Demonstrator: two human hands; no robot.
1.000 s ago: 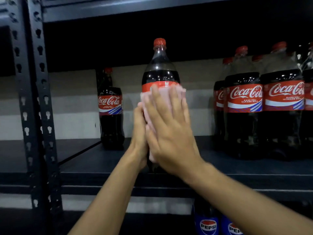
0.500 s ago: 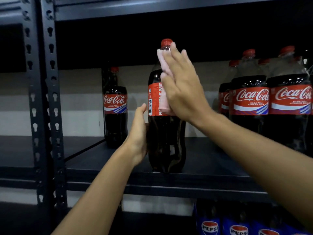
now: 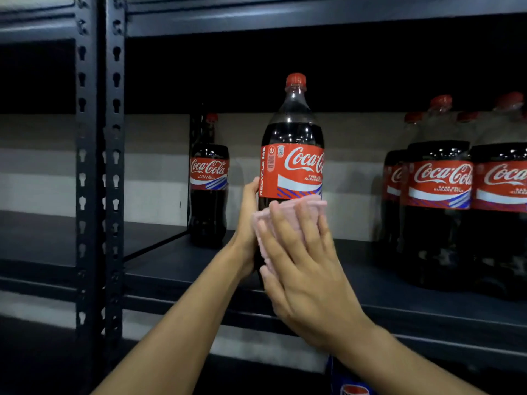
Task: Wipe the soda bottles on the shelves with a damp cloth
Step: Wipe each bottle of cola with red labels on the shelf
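Cloth (image 3: 313, 202) lower now; bottle (image 3: 291, 172) seemingly glossy, upright.

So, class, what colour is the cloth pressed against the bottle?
The cloth on the bottle is pale pink; head view.

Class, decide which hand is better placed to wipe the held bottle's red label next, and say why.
Right. The right hand presses the pink cloth flat on the bottle just below the label; the left hand only holds the bottle's side.
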